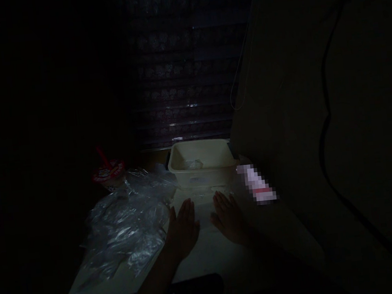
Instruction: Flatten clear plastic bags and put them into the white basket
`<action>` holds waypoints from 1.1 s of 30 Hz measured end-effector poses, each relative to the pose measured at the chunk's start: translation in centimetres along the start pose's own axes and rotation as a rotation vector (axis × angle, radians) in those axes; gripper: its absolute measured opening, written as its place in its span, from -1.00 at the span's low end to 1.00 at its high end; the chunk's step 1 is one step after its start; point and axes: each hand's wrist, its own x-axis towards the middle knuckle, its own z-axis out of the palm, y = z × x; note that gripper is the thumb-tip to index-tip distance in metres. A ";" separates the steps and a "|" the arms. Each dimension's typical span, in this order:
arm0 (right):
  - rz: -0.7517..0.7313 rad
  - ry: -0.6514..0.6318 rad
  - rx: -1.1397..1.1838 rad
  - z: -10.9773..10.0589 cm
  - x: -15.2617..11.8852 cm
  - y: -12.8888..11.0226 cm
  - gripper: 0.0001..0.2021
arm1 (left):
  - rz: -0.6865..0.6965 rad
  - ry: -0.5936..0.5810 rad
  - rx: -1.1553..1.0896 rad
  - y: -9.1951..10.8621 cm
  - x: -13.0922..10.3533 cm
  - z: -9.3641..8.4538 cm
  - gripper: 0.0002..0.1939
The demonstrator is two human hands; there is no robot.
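In dim light, my left hand (183,227) lies flat on the white table (210,256), its fingers stretched out and pointing away from me. A short gap to the right, my right hand (228,218) rests the same way, palm down. Neither hand holds anything. Just beyond the fingertips stands a cream plastic basin (202,178) with dark side handles. A small crumpled clear piece (193,164) lies inside it. Beside my left hand spreads a heap of clear plastic bags (134,222).
A cup with a red lid and red straw (108,171) stands at the back left. A blurred-out pinkish item (258,185) lies right of the basin. Closed blinds (183,83) hang behind the table, and a dark cable (326,93) runs down on the right.
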 end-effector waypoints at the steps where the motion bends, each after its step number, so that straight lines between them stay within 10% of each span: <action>1: 0.010 -0.001 -0.001 0.0 0.0 0.1 -0.47 | -0.003 0.001 -0.002 0.0 0.0 -0.1 -0.54; 33: 0.045 -0.035 0.007 -0.2 -0.1 0.0 -0.47 | 0.041 -0.005 -0.172 3.2 3.2 0.0 -0.58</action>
